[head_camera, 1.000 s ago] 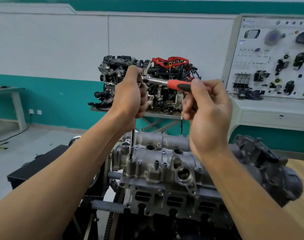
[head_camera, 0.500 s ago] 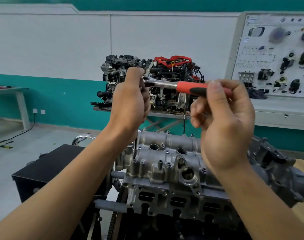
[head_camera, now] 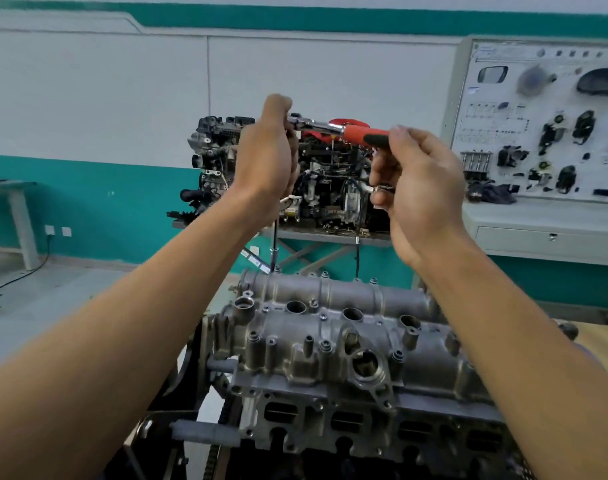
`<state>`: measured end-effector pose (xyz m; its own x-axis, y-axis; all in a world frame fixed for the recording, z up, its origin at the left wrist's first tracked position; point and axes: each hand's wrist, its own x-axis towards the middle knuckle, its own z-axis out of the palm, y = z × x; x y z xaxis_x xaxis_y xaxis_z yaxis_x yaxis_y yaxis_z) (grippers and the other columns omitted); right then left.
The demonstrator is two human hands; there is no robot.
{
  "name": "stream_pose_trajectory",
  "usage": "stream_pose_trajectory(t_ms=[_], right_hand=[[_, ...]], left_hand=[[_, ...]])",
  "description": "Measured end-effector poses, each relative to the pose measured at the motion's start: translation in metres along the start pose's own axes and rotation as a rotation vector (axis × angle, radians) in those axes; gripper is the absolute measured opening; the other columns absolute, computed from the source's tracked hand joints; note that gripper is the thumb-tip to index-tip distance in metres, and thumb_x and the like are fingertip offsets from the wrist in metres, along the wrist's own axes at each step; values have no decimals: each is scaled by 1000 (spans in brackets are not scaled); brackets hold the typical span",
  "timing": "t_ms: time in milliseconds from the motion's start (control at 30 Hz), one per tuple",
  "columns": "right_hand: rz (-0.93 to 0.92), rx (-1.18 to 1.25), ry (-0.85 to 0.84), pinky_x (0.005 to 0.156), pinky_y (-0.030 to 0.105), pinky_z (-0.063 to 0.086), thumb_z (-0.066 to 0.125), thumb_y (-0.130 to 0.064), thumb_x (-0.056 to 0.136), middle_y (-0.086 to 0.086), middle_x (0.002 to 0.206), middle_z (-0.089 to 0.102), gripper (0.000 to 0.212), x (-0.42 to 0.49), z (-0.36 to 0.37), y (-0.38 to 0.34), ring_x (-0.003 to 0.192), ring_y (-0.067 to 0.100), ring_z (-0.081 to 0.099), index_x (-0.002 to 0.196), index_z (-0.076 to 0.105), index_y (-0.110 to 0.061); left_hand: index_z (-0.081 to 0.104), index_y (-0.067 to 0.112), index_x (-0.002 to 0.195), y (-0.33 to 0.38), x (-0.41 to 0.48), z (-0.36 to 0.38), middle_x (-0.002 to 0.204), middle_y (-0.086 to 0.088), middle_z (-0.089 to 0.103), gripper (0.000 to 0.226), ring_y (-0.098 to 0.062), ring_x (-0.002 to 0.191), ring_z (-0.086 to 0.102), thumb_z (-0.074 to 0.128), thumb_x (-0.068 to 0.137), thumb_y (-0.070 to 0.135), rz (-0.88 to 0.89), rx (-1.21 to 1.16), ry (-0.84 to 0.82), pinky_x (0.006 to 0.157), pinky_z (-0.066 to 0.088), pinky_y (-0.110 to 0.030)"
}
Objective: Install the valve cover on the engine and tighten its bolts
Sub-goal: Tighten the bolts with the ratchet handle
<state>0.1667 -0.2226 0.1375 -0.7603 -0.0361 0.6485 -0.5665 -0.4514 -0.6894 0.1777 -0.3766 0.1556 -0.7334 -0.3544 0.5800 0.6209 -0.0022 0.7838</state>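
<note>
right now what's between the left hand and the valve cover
In the head view, a thin extension bar runs down from the left hand to a bolt on the valve cover's far edge.

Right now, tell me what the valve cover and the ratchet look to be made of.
The valve cover is likely cast aluminium: dull grey, slightly rough, unpainted. The ratchet has a bright, mirror-like shank, suggesting chromed steel; its handle looks like red plastic with a black, probably rubbery, insert.

Left grip [head_camera: 266, 157] and right grip [head_camera: 424, 181] are held up, both curled closed.
</note>
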Motion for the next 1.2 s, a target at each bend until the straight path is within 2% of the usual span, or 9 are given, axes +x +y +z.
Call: stream_pose_trajectory(t_ms=[100, 267, 700, 967, 1100, 1200], right_hand=[[-4, -71, 16, 45, 21, 37, 51, -14, 102, 3, 65, 57, 15, 14, 2, 14, 55, 13, 49, 89, 58, -14], [-31, -132, 4, 45, 19, 39, 53, -15, 101, -2, 61, 60, 15, 27, -1, 42, 52, 10, 51, 88, 61, -15], [6, -123, -3, 49, 20, 40, 54, -16, 101, 3, 67, 60, 13, 38, 2, 67, 57, 12, 51, 93, 62, -11], [2, -140, 13, 47, 19, 39, 54, -20, 101, -3, 62, 62, 14, 51, -7, 81, 55, 12, 51, 92, 64, -16], [92, -220, 83, 46, 22, 38, 50, -26, 102, -2, 66, 62, 17, 73, -17, 96, 56, 11, 51, 95, 64, -20], [185, -309, 90, 49, 26, 35, 46, -28, 104, 1, 75, 62, 20, 85, -20, 100, 65, 14, 50, 98, 63, -20]], left_hand=[[32, 26, 34, -19, 16, 4, 41, 11, 26, 70, -13, 38, 16, 37, 103, 33, 26, 35, 54, 42, 15, -26], [31, 28, 35, -45, 35, -3, 42, 10, 26, 67, -12, 39, 16, 37, 102, 30, 9, 21, 95, 42, 16, -26], [24, 28, 50, -69, 48, -12, 47, 6, 22, 52, -16, 44, 12, 38, 101, 32, -47, 34, 168, 45, 13, -28], [26, 25, 56, -68, 50, -6, 54, 3, 25, 48, -17, 51, 15, 41, 99, 39, -137, 147, 194, 56, 13, -37], [34, 22, 69, -64, 55, 4, 61, 0, 32, 39, -16, 53, 23, 41, 102, 42, -233, 211, 169, 57, 20, -35], [35, 21, 69, -65, 58, 11, 49, 6, 31, 39, -15, 53, 26, 39, 102, 41, -272, 228, 168, 57, 23, -33]])
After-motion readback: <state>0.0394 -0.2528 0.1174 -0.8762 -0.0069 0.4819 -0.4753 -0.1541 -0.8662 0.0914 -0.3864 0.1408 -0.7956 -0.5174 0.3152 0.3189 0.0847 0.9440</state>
